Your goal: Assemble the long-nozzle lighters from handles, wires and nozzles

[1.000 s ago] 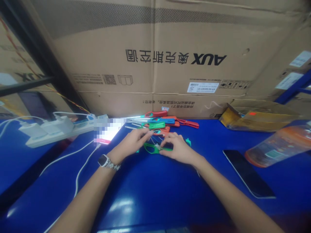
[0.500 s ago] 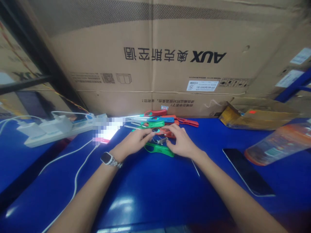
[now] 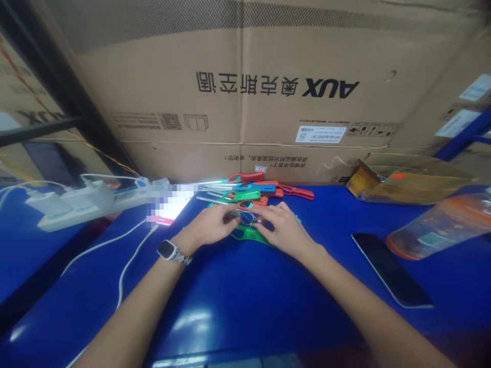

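My left hand (image 3: 215, 222), with a watch (image 3: 167, 249) on its wrist, has thumb and fingers curled together; what lies in its pinch is hidden. Facing it, my right hand (image 3: 288, 226) pinches a small light-coloured part with thin wires (image 3: 249, 220) that run across the gap between the hands. Just below the wires lies a green lighter shell (image 3: 250, 234), partly covered by the right fingers. An orange-red lighter (image 3: 251, 203) is right behind the fingertips. Beyond it, several long-necked lighters are piled up, among them a green one (image 3: 245, 194), a blue one (image 3: 261, 187) and a red one (image 3: 245, 177).
A lit phone (image 3: 172, 204) on a white cable and a power strip (image 3: 95, 207) with chargers lie left. To the right are a dark phone (image 3: 391, 271), a plastic jar (image 3: 441, 227) on its side and a brown packet (image 3: 410, 179). A large carton (image 3: 245, 112) stands behind.
My right hand has turned and its fingers have closed in toward the left hand. The small part between them has shifted, and the thin metal rod below my right wrist no longer shows.
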Demonstrator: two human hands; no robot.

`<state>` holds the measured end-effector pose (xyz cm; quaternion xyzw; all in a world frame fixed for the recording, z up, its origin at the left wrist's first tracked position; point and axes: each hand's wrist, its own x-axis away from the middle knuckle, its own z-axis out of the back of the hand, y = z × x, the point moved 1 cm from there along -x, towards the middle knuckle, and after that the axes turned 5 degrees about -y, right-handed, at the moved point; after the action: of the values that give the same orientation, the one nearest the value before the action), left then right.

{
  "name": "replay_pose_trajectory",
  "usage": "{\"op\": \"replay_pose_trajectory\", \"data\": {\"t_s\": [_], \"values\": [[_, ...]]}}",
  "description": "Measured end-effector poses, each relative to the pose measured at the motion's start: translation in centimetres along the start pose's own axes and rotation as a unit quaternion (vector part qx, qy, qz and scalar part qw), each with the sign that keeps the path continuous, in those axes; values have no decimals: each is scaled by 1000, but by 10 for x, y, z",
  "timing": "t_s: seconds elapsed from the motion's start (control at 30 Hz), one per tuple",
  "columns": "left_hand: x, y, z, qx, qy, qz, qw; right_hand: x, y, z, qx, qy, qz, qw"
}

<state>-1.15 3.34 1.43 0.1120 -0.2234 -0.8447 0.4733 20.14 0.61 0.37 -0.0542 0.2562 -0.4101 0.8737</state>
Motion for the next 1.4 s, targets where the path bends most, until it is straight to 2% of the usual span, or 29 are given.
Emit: {"op": "replay_pose_trajectory", "data": {"t_s": [0.27, 0.47, 0.63, 0.93, 1.1, 1.27, 1.4], "values": [[0, 1, -4, 38, 27, -48, 998, 1, 1, -14, -4, 8, -23, 1000], [-2, -4, -9, 91, 6, -92, 992, 1, -5, -18, -17, 8, -9, 1000], [-3, -8, -11, 134, -33, -85, 987, 3, -7, -23, -25, -25, -18, 999], [-6, -9, -13, 133, -53, -86, 986, 11, -5, -24, -46, -49, -23, 997], [-7, -10, -12, 111, -40, -99, 988, 18, -4, -20, -71, -33, -33, 996], [-7, -13, -13, 85, -21, -103, 991, 20, -2, -21, -34, -27, 7, 999], [-3, -9, -8, 43, 37, -98, 994, 20, -3, -20, 26, -39, 44, 998]]}}
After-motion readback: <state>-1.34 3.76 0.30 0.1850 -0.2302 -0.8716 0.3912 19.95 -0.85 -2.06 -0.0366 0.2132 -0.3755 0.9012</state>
